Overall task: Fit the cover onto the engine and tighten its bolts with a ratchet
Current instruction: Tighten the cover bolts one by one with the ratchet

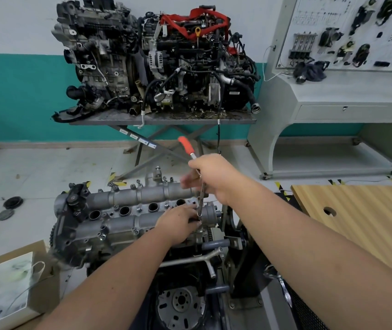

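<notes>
Head view shows the job well into its bolting stage, as I judge it. At lower left a white box (4,287) sits on the floor, and two dark round discs (9,208) lie on the pale floor (35,167) above it. Right of these, low in the middle, the grey cover (123,210) already lies seated on the engine (109,239), its row of round wells facing up; several bolts (135,231) stand along its edges, some looking proud, so I take the fitting as done and the tightening as partly left. How many are already snug cannot be told.

The left hand (178,222) rests on the cover's right end, its fingers curled round the foot of the tool to steady it on a bolt. The ratchet (193,172) rises from there, tilted up and slightly leftwards, its red grip (185,144) free above the right hand (214,177), which grips the steel shaft with the fingers wrapped round it. The bolt under the socket is hidden by the left hand.

Behind, upper middle of the frame, two other engines (154,58) stand on a scissor-legged table (161,119) against a white and teal wall (11,91). Farther right is a grey training console (333,96) with parts mounted on its board, and at the right edge a wooden slatted panel (356,222) with a round hole.
</notes>
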{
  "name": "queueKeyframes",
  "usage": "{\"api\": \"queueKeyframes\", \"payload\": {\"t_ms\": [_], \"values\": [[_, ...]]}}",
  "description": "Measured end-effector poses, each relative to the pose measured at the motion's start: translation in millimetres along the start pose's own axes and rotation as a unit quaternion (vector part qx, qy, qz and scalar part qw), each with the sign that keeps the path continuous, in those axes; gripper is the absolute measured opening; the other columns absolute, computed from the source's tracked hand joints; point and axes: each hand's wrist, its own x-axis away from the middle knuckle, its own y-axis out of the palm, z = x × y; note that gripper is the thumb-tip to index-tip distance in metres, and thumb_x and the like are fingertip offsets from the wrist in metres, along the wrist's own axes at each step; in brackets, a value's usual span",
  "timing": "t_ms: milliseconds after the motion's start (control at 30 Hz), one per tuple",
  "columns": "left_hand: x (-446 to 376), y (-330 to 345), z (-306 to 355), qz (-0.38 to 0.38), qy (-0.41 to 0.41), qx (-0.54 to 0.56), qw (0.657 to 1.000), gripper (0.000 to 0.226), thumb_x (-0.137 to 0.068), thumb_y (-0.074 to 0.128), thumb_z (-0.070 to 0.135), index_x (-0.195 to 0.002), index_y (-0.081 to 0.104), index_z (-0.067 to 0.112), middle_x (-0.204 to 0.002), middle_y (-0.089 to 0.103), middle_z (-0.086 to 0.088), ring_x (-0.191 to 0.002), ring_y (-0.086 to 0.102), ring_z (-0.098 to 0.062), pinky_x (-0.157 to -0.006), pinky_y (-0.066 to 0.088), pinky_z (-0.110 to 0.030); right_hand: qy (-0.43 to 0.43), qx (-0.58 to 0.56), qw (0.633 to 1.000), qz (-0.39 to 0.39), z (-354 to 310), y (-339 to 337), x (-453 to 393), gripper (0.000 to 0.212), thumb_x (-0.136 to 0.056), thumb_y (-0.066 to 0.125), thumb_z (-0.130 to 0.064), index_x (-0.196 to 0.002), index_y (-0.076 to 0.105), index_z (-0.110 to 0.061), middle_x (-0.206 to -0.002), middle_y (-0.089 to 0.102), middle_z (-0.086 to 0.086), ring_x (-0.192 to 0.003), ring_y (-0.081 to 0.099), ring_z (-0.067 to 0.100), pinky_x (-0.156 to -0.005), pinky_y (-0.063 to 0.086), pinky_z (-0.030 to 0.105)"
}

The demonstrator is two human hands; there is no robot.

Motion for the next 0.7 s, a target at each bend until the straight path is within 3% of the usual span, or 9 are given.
{"api": "queueKeyframes", "payload": {"t_ms": [100, 200, 267, 333, 367, 467, 533, 600, 700], "values": [[0.7, -0.1, 0.3, 0.009, 0.009, 0.001, 1.000, 0.023, -0.099, 0.059, 0.033, -0.108, 0.072, 0.016, -0.131, 0.056, 0.010, -0.117, 0.057, -0.021, -0.100, 0.044, -0.040, 0.010, -0.333, 0.942, -0.033, 18.2, 1.1, -0.3, 0.020, -0.100, 0.051, -0.008, -0.080, 0.050, -0.012, -0.079, 0.067, 0.007, -0.077, 0.064, 0.020, -0.070, 0.053, 0.031], [0.1, -1.3, 1.5, 0.007, 0.004, 0.006, 1.000, 0.025, -0.099, 0.059, 0.033, -0.114, 0.071, 0.018, -0.139, 0.054, 0.010, -0.121, 0.056, -0.021, -0.102, 0.044, -0.039, -0.054, -0.421, 0.905, 0.038, 33.7, 4.1, -8.3, 0.031, -0.098, 0.059, -0.011, -0.072, 0.043, -0.018, -0.088, 0.055, 0.010, -0.082, 0.054, 0.021, -0.080, 0.045, 0.035], [0.4, -1.8, 0.8, -0.001, -0.002, 0.001, 1.000, 0.026, -0.099, 0.058, 0.033, -0.118, 0.071, 0.020, -0.148, 0.049, 0.012, -0.126, 0.054, -0.020, -0.105, 0.042, -0.040, -0.118, -0.324, 0.935, 0.086, 42.4, 5.6, -10.8, 0.016, -0.098, 0.059, -0.020, -0.083, 0.061, -0.022, -0.095, 0.062, 0.004, -0.091, 0.058, 0.023, -0.077, 0.048, 0.033], [1.0, -2.0, 0.3, 0.004, -0.001, -0.004, 1.000, 0.025, -0.100, 0.058, 0.033, -0.115, 0.072, 0.020, -0.147, 0.050, 0.012, -0.125, 0.054, -0.021, -0.103, 0.043, -0.038, -0.209, -0.116, 0.962, 0.136, 50.6, 6.5, -8.8, 0.018, -0.100, 0.055, -0.032, -0.103, 0.071, -0.040, -0.119, 0.065, -0.011, -0.112, 0.060, 0.009, -0.093, 0.049, 0.031], [1.1, -1.8, 0.5, 0.008, -0.003, -0.003, 1.000, 0.023, -0.099, 0.058, 0.032, -0.112, 0.072, 0.020, -0.142, 0.053, 0.012, -0.122, 0.056, -0.020, -0.100, 0.044, -0.036, -0.279, -0.009, 0.946, 0.163, 55.3, 5.2, -8.9, 0.022, -0.100, 0.053, -0.033, -0.113, 0.070, -0.039, -0.129, 0.061, -0.013, -0.120, 0.055, 0.003, -0.100, 0.045, 0.029], [0.5, -0.5, 1.6, 0.004, -0.018, -0.008, 1.000, 0.016, -0.099, 0.057, 0.031, -0.107, 0.066, 0.020, -0.113, 0.064, 0.013, -0.111, 0.061, -0.019, -0.088, 0.048, -0.033, -0.509, 0.307, 0.766, 0.246, 64.9, -3.2, -18.1, 0.023, -0.095, 0.061, -0.014, -0.115, 0.072, -0.009, -0.131, 0.063, 0.006, -0.117, 0.058, 0.024, -0.097, 0.049, 0.034], [-0.6, 0.8, 0.0, -0.007, -0.032, 0.012, 0.999, 0.024, -0.099, 0.058, 0.034, -0.117, 0.064, 0.019, -0.123, 0.064, 0.010, -0.113, 0.061, -0.016, -0.095, 0.051, -0.034, -0.534, 0.439, 0.677, 0.253, 62.9, -7.7, -20.3, 0.024, -0.083, 0.070, 0.000, -0.106, 0.074, -0.004, -0.113, 0.071, 0.010, -0.099, 0.064, 0.032, -0.082, 0.054, 0.041], [-0.2, 1.2, -0.6, 0.000, -0.026, 0.027, 0.999, 0.024, -0.099, 0.059, 0.034, -0.115, 0.068, 0.019, -0.136, 0.057, 0.013, -0.115, 0.059, -0.015, -0.098, 0.048, -0.032, -0.489, 0.542, 0.643, 0.231, 53.6, -11.2, -15.7, 0.026, -0.081, 0.064, -0.002, -0.106, 0.071, -0.006, -0.097, 0.068, 0.009, -0.087, 0.063, 0.033, -0.075, 0.051, 0.042], [0.5, -0.3, 0.4, 0.005, -0.011, 0.001, 1.000, 0.023, -0.100, 0.057, 0.033, -0.114, 0.071, 0.021, -0.138, 0.055, 0.010, -0.121, 0.055, -0.019, -0.101, 0.043, -0.036, -0.426, 0.634, 0.615, 0.197, 43.0, -14.7, -6.9, 0.046, -0.096, 0.038, -0.039, -0.126, 0.059, -0.010, -0.097, 0.060, 0.007, -0.083, 0.057, 0.029, -0.073, 0.046, 0.040]]}}
